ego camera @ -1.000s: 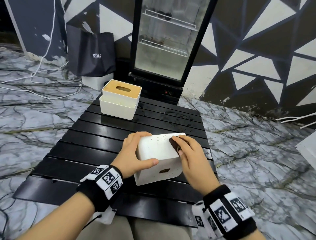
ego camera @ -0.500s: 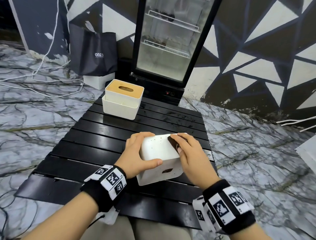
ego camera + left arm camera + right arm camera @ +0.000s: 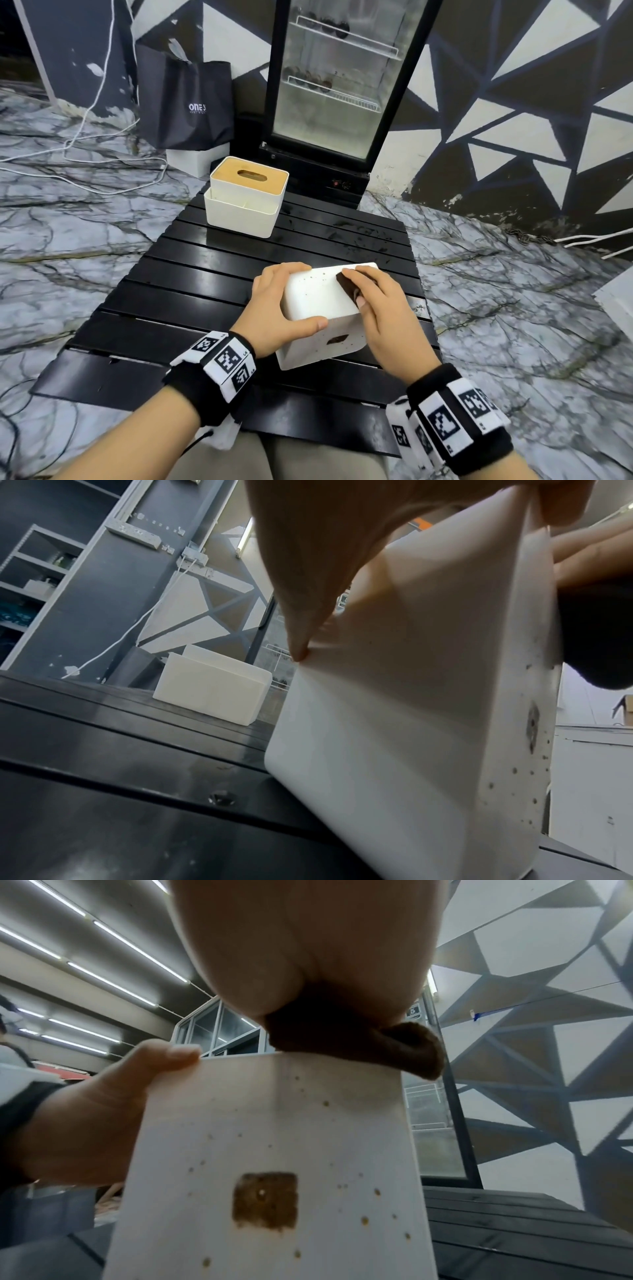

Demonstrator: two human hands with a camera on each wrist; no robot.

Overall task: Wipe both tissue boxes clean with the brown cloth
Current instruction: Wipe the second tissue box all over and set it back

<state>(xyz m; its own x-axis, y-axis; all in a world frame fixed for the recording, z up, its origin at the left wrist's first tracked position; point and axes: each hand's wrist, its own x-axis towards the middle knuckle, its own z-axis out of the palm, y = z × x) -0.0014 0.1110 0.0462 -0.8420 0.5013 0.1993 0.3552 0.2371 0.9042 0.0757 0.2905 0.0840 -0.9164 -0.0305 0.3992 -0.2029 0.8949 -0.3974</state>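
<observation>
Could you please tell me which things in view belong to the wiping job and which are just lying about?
Job:
near box, gripped by left hand
brown cloth, under right hand
far box

Lying about:
black bag
fridge
white cables
table

A black slatted table (image 3: 212,284) stands on a grey marble-veined floor (image 3: 513,308). Behind it a glass-door fridge (image 3: 339,85) with wire shelves backs onto a wall (image 3: 534,102) painted in dark and white triangles. A black paper bag (image 3: 186,102) and white cables (image 3: 102,85) lie left; long ceiling lights (image 3: 113,947) glow overhead.
</observation>
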